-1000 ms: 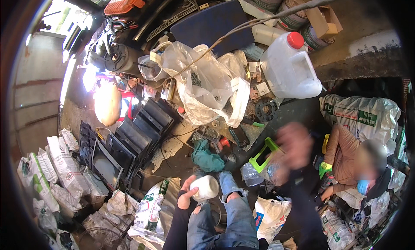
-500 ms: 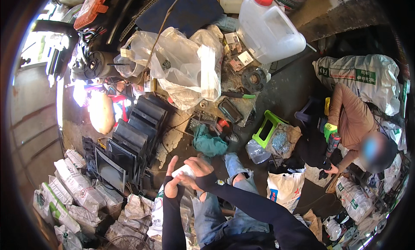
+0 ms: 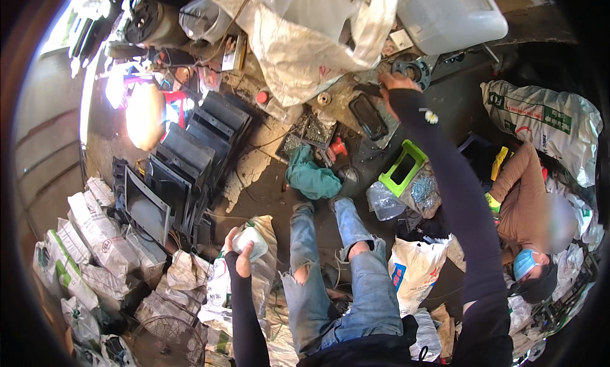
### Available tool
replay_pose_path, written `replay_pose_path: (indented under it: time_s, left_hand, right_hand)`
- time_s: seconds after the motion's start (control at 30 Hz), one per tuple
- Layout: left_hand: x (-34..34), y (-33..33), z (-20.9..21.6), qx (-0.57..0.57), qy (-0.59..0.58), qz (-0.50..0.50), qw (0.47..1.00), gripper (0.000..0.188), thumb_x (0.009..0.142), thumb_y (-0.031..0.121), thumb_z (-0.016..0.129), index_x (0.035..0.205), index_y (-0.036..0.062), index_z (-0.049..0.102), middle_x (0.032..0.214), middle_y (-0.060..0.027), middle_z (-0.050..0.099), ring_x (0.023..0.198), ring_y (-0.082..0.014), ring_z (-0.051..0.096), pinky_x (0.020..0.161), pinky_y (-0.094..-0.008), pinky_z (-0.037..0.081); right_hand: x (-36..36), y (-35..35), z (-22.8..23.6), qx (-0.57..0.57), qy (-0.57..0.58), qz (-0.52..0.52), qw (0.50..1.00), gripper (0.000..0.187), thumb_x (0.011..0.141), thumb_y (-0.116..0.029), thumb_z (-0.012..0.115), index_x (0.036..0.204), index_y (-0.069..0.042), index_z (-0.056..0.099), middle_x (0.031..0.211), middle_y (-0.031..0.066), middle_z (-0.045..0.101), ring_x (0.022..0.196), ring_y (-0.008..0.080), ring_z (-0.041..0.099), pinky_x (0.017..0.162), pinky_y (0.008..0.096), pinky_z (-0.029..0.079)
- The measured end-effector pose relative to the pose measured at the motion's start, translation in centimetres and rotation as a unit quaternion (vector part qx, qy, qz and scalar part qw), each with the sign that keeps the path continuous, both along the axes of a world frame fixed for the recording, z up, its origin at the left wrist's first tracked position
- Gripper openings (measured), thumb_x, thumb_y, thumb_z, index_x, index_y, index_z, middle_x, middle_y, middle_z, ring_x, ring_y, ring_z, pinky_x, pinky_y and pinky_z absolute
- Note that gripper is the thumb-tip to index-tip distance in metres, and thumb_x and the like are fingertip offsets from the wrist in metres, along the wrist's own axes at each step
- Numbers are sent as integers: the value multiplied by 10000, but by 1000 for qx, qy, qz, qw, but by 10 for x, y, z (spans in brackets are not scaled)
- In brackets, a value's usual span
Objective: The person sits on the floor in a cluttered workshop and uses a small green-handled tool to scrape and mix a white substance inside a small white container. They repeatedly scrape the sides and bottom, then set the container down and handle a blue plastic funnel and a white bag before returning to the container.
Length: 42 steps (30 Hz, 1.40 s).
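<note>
My left hand (image 3: 236,251) grips a small white rounded object (image 3: 252,239) low at my left side, over white sacks. My right arm, in a dark sleeve, stretches far forward. My right hand (image 3: 393,82) rests its fingers on clutter near a black round metal part (image 3: 414,70) and a black oblong tray (image 3: 368,117); what it holds, if anything, is hidden. My legs in torn blue jeans (image 3: 356,284) point forward between the two arms.
A large crumpled plastic bag (image 3: 305,37) and a white jerrycan (image 3: 451,14) lie ahead. Black monitor frames (image 3: 184,164) stack at left, white sacks (image 3: 95,233) beside them. A green stool (image 3: 403,169) and teal cloth (image 3: 311,180) sit mid-floor. Another person (image 3: 527,202) crouches at right.
My right hand left the white object and reached far forward to the clutter by the black tray. My left hand kept the white object and dropped to the left. The view tilted forward.
</note>
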<state>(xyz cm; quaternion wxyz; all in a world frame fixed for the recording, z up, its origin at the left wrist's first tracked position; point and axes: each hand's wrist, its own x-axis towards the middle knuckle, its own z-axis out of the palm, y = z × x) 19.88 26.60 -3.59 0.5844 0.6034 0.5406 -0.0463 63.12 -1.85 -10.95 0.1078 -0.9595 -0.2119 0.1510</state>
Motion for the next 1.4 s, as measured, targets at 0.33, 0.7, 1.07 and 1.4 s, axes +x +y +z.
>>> replay_pose_path:
  time_s: [0.33,0.7,1.07,1.4]
  left_hand:
    - [-60,-24,-52,-7,40,-43,998,471,789,5,674,1224,58,504,1095,-114,575,974,-187,571,845,-320,488]
    - [-135,12,-117,-104,-38,142,984,605,814,76,663,1331,-69,383,1030,-126,616,937,-189,616,837,-313,483]
    - [-166,48,-200,-342,-163,184,907,490,890,344,624,1196,-33,554,1160,-135,624,1054,-268,602,963,-433,460]
    - [-123,64,-273,-281,-183,22,942,534,954,431,467,1286,14,505,1249,-148,584,1110,-320,583,979,-504,445]
  right_hand:
    - [8,-10,-22,4,49,162,986,399,725,-25,630,1115,-43,545,1047,192,580,990,393,570,830,456,471]
    - [-129,-25,100,200,-105,-60,972,322,826,-234,652,1051,-18,575,880,104,627,824,230,619,742,327,471]
    - [-385,22,-25,498,358,-331,717,219,899,-176,636,1079,-62,584,803,26,622,673,86,603,602,231,475]
    - [-404,-2,-136,467,233,-244,818,158,834,-168,680,941,-53,658,748,86,637,641,184,628,583,312,483]
